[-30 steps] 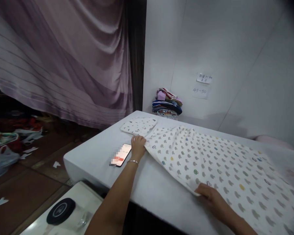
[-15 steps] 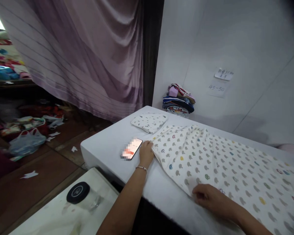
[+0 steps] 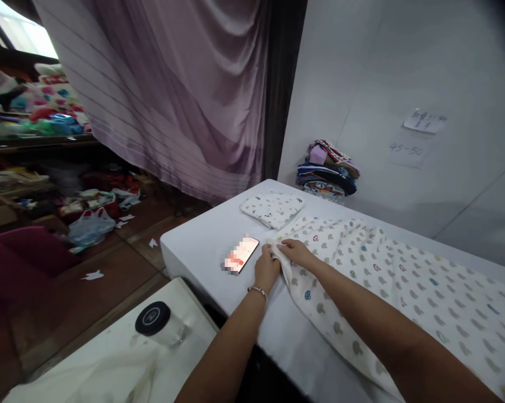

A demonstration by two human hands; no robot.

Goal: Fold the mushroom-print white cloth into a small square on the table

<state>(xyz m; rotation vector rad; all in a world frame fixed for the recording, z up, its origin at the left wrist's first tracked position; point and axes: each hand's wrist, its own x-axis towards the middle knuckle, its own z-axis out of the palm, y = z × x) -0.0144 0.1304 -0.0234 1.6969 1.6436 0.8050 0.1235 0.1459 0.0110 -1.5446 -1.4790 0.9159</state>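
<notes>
A white patterned cloth (image 3: 403,291) with small grey and coloured prints lies spread over the white table (image 3: 202,252). My left hand (image 3: 267,271) is closed on the cloth's near left corner, a bracelet on its wrist. My right hand (image 3: 297,252) rests on the same corner just to the right, fingers pinching the fabric edge. A phone (image 3: 241,254) with a lit screen lies just left of both hands. A small folded cloth (image 3: 272,207) of similar print sits behind the phone.
A stack of folded coloured clothes (image 3: 327,170) stands at the table's back against the wall. A jar with a black lid (image 3: 154,320) sits on a lower white surface at front left. A purple curtain (image 3: 172,95) hangs left; clutter covers the floor.
My right hand has moved from the cloth's front edge up to the left corner beside my left hand. The view has shifted left.
</notes>
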